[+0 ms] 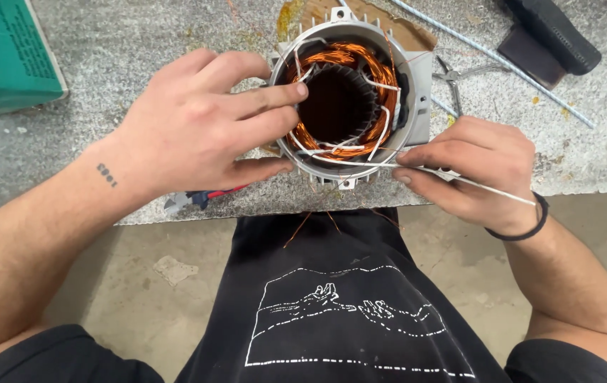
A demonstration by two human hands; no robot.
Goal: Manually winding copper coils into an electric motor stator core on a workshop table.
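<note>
We see a motor stator (pixel 349 99) standing on end near the front edge of the counter (pixel 140 42), its open bore facing up at us. It has a round grey metal housing with small fins at the rim, and inside it a ring of copper-coloured windings bound here and there with white lacing cord.

Our left hand (pixel 197 124) lies flat against the stator's left side, fingers (pixel 275 92) stretched out and slightly spread; the fingertips rest on the rim and on the windings just at the edge of the bore, and the thumb presses against the lower left of the housing. It grips nothing, only steadies.

Our right hand (pixel 477 170) sits just beside the stator's lower right, loosely curled, with thumb and forefinger pinched on a thin white cord (pixel 459 179). The cord runs from the lower front of the stator through the pinch and out over the wrist, where a black band (pixel 527 227) sits.

Behind the stator lies a pair of metal pliers (pixel 452 78), with a threaded rod (pixel 502 60) slanting past them and a black object (pixel 552 32) at the far right corner. A green box (pixel 5 57) stands at the far left. Under our left wrist a tool with red and blue handles (pixel 197 198) pokes out at the counter's edge.
</note>
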